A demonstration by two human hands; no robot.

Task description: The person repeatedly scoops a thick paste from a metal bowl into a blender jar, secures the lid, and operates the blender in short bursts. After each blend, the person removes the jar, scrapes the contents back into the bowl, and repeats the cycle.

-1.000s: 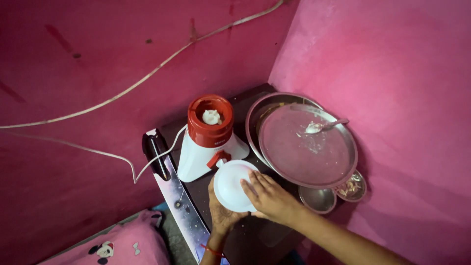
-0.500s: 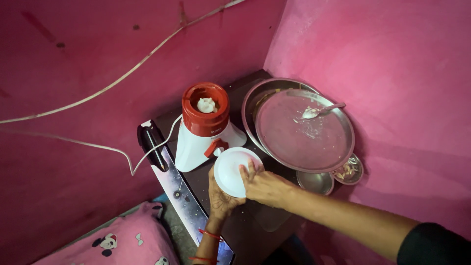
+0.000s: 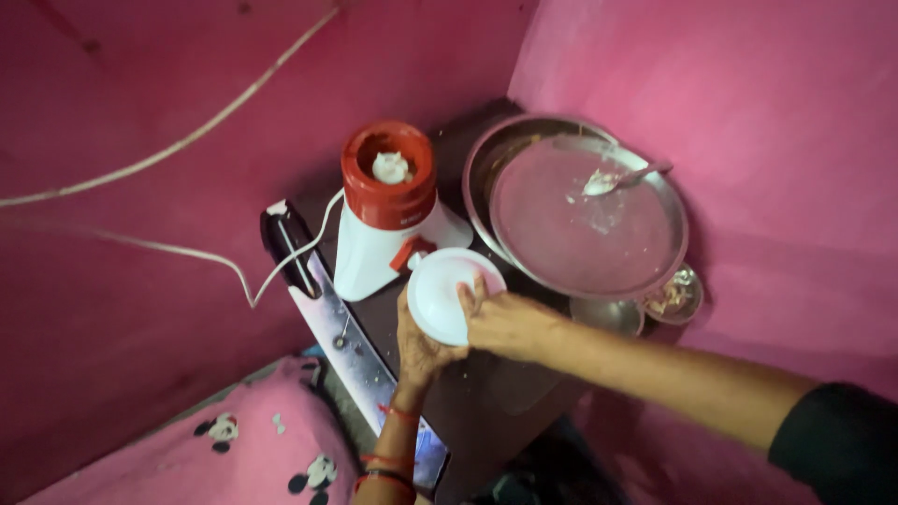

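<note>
Far left: pink cloth (image 3: 271, 449) with cartoon mouse prints, cut off by the lower edge. Above it, white cord (image 3: 281, 266) running from the wall to the mixer base (image 3: 388, 220); far end out of view. Black oblong object (image 3: 285, 245) at the table's left corner, kind not discernible. Dark table (image 3: 468, 393), front edge lost in shadow.

Mixer base: white body, red collar, white coupling visible in the top opening. Red knob on the front partly covered by the white lid (image 3: 444, 295).

White lid: round, held in the air just in front of the mixer base, above the table, tilted toward the camera. Underside hidden.

Left hand (image 3: 418, 348): under the lid, palm up, fingers closed against its lower rim; fingertips hidden behind the lid. Red bangles at the wrist.

Right hand (image 3: 505, 323): fingers laid over the lid's right edge, clamped on it. Both hands together on the lid, touching each other.

Right: steel plate (image 3: 589, 220) resting on a larger steel dish (image 3: 486, 159), most of that dish covered. Spoon (image 3: 622, 178) with white residue lying on the plate. Two small steel bowls (image 3: 645, 309) partly tucked under the plate's rim; contents of the farther one blurred.
</note>
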